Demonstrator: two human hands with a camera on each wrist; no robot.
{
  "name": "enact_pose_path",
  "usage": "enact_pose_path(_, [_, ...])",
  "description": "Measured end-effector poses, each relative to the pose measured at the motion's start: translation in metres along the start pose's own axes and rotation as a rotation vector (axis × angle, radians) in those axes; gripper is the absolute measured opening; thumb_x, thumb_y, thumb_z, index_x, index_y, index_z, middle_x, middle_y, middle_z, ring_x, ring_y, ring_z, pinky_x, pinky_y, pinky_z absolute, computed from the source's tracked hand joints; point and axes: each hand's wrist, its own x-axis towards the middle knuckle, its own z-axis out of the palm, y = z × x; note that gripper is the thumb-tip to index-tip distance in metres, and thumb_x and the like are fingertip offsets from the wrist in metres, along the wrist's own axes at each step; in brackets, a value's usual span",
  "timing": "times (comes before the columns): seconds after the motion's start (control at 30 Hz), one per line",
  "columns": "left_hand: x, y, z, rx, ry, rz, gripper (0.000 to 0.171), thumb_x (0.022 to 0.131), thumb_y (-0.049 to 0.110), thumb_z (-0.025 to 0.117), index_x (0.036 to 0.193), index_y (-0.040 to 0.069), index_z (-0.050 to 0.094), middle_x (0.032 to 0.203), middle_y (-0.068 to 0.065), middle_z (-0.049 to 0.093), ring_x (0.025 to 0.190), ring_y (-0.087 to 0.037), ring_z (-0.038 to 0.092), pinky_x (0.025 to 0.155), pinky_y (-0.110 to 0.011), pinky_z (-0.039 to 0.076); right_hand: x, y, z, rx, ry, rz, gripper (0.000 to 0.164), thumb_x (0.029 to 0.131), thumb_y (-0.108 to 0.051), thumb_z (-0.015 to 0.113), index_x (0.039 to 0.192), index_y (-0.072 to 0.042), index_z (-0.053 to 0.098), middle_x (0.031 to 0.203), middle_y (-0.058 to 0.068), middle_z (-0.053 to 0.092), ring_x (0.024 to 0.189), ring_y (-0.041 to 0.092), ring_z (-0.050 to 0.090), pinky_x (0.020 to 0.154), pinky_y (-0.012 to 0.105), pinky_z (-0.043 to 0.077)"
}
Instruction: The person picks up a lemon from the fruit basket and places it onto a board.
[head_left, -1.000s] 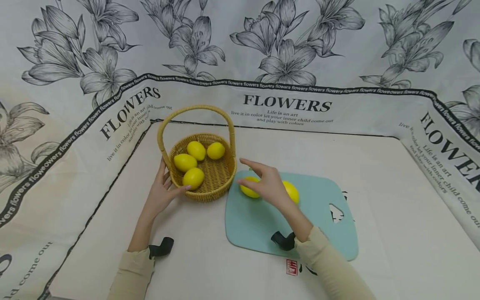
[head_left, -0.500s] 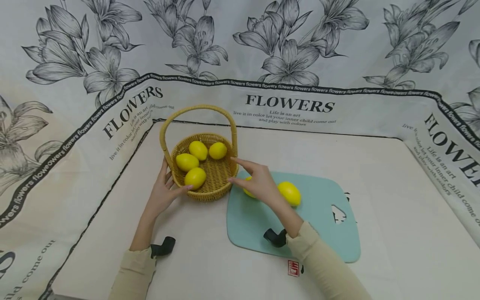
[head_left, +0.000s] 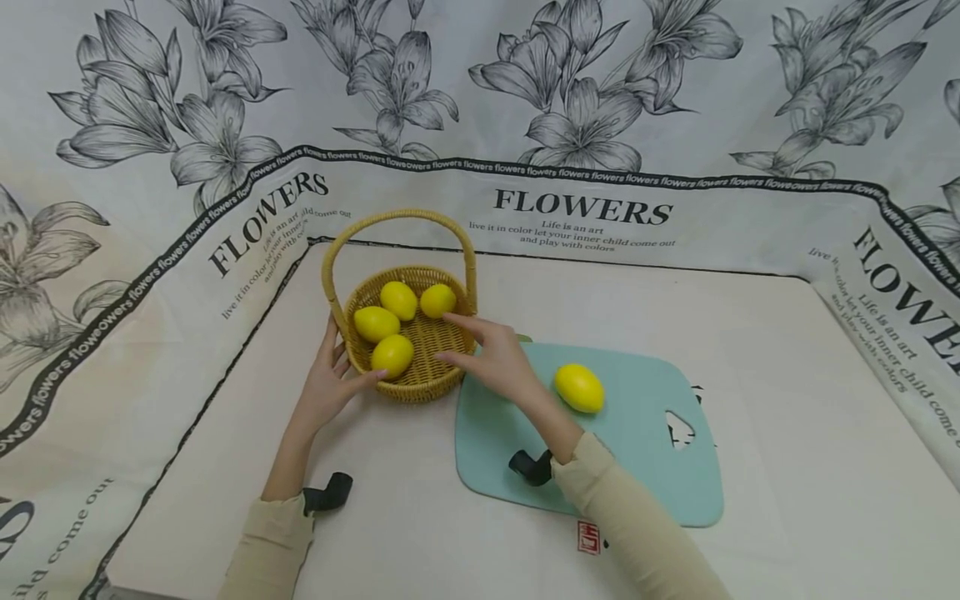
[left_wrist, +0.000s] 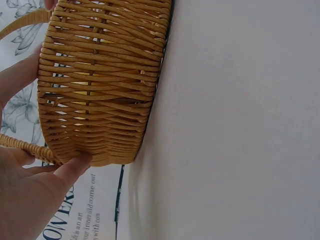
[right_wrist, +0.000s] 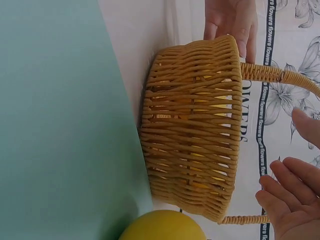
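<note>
I'm watching left hand point(head_left: 326, 396) gripping basket point(head_left: 420, 393) at its left | right hand point(head_left: 497, 358) hovering over right rim point(head_left: 450, 379), fingers spread, holding nothing | basket standing beside board point(head_left: 648, 417), carrying four lemons point(head_left: 392, 357) | I'm expecting light, stiff weave; I'd be favouring handle point(head_left: 401, 213) or rim

Looking forward and down from head, farthest off, framing basket point(head_left: 416, 393) and board point(head_left: 660, 383). From left wrist: close, rolled sideways, facing basket, with table point(left_wrist: 245, 125) at frame right. From right wrist: close, rolled opposite way, facing basket across board. Sharing basket and left hand point(right_wrist: 231, 22) between 2 wrist views.
</note>
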Motion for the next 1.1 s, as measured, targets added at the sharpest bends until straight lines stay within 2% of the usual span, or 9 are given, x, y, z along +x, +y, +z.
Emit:
enact_pose_path(0.2, [0.002,-0.001,0.000,0.006,0.001,0.007,0.112,0.083,0.009,0.077,0.153,0.038,-0.006,0.160,0.002,-0.005,0.144,-0.033,0.016,0.115,-0.045,0.025,0.007,-0.001,0.009,-0.013,0.002,-0.003,0.056,0.084,-0.027,0.076,0.134,-0.008,0.058,0.133,0.009,0.058,0.107,0.023,0.058,0.094,0.041,0.050])
enact_pose_path(0.37, [0.003,0.000,0.002,0.014,0.002,0.023,0.113,0.082,0.009,0.077,0.154,0.036,-0.006,0.161,0.000,-0.005,0.143,-0.036,0.018,0.115,-0.047,0.026,0.011,-0.002,0.016,-0.023,0.007,-0.020,0.056,0.083,-0.026,0.077,0.133,-0.009,0.059,0.130,0.008,0.060,0.122,0.023,0.054,0.103,0.038,0.045])
enact_pose_path(0.57, [0.003,0.001,0.002,0.008,-0.002,0.019,0.112,0.083,0.009,0.076,0.154,0.035,-0.006,0.161,0.000,-0.005,0.143,-0.036,0.016,0.115,-0.047,0.025,0.018,-0.003,0.025,-0.032,-0.005,-0.054,0.056,0.083,-0.024,0.078,0.132,-0.006,0.060,0.129,0.010,0.061,0.117,0.026,0.057,0.100,0.043,0.047])
enact_pose_path(0.7, [0.003,0.003,0.002,0.000,-0.001,0.017,0.112,0.083,0.008,0.076,0.154,0.034,-0.006,0.161,0.000,-0.006,0.143,-0.036,0.016,0.115,-0.047,0.025,0.024,-0.004,0.031,-0.069,-0.026,-0.054,0.056,0.083,-0.026,0.077,0.133,-0.006,0.059,0.128,0.009,0.061,0.101,0.020,0.061,0.093,0.034,0.051])
enact_pose_path(0.73, [0.003,0.003,0.002,-0.003,-0.002,0.021,0.112,0.083,0.008,0.076,0.154,0.034,-0.006,0.161,0.000,-0.006,0.143,-0.036,0.016,0.115,-0.047,0.025,0.025,-0.004,0.033,-0.073,-0.037,-0.051,0.056,0.084,-0.026,0.077,0.133,-0.006,0.059,0.121,0.011,0.065,0.087,0.017,0.061,0.084,0.030,0.053])
enact_pose_path(0.8, [0.003,0.003,0.001,-0.009,-0.003,0.025,0.112,0.083,0.007,0.076,0.154,0.034,-0.006,0.161,0.000,-0.006,0.143,-0.036,0.016,0.115,-0.047,0.025,0.028,-0.006,0.036,-0.070,-0.055,-0.041,0.057,0.084,-0.026,0.076,0.134,-0.005,0.058,0.111,0.013,0.068,0.063,0.013,0.048,0.067,0.025,0.049])
enact_pose_path(0.9, [0.003,0.002,0.001,-0.007,-0.003,0.027,0.113,0.082,0.007,0.076,0.154,0.034,-0.006,0.161,-0.001,-0.006,0.143,-0.037,0.016,0.115,-0.048,0.024,0.033,-0.008,0.040,-0.084,-0.084,-0.028,0.058,0.085,-0.028,0.076,0.134,-0.005,0.057,0.100,0.016,0.069,0.050,0.010,0.029,0.057,0.023,0.040])
enact_pose_path(1.0, [0.003,0.000,0.001,0.001,0.002,0.018,0.114,0.081,0.007,0.078,0.154,0.035,-0.006,0.161,-0.001,-0.005,0.143,-0.037,0.016,0.115,-0.048,0.024,0.037,-0.009,0.045,-0.099,-0.104,-0.005,0.058,0.085,-0.030,0.076,0.135,-0.006,0.057,0.118,0.012,0.066,0.055,0.010,0.036,0.065,0.022,0.045])
enact_pose_path(1.1, [0.003,0.000,0.001,0.011,0.006,0.006,0.115,0.081,0.009,0.078,0.154,0.036,-0.006,0.161,0.000,-0.005,0.143,-0.036,0.016,0.116,-0.047,0.025,0.040,-0.009,0.050,-0.105,-0.120,0.011,0.059,0.085,-0.030,0.076,0.135,-0.006,0.057,0.129,0.010,0.061,0.075,0.017,0.054,0.081,0.027,0.051])
